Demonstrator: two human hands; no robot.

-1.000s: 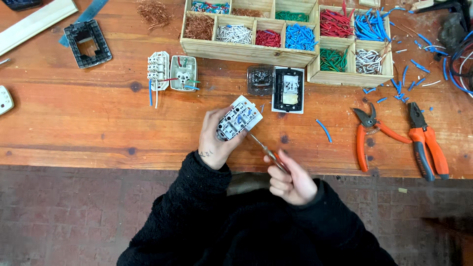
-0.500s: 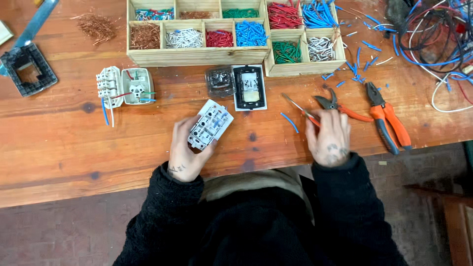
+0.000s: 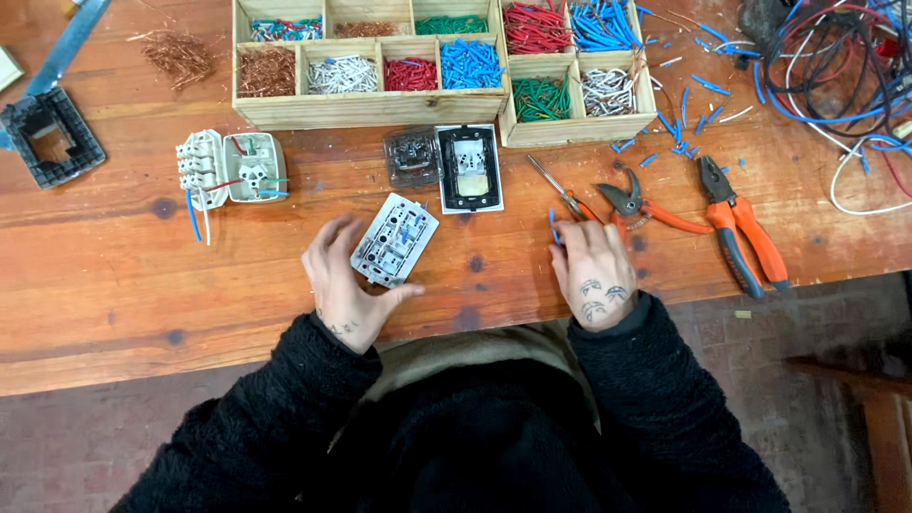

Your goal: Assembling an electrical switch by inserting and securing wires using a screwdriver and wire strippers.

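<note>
On the wooden counter [image 3: 114, 275]: compartment tray [image 3: 370, 104] of cut wire bits along the far edge, a smaller tray [image 3: 579, 128] touching its right side. Left hand [image 3: 344, 285] curled around a white socket module [image 3: 395, 239], fingers spread at its left edge, thumb under it; module tilted, near counter's front. Right hand [image 3: 591, 271] lies palm down, fingertips pinching a short blue wire [image 3: 552, 226] beside the screwdriver [image 3: 560, 190]. Orange cutters [image 3: 646, 207] just right, pliers [image 3: 741, 228] beyond.

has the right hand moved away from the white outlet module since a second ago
Yes. The right hand went from just beside the white outlet module out to the right, and now rests on the table by the screwdriver and orange cutters.
</note>
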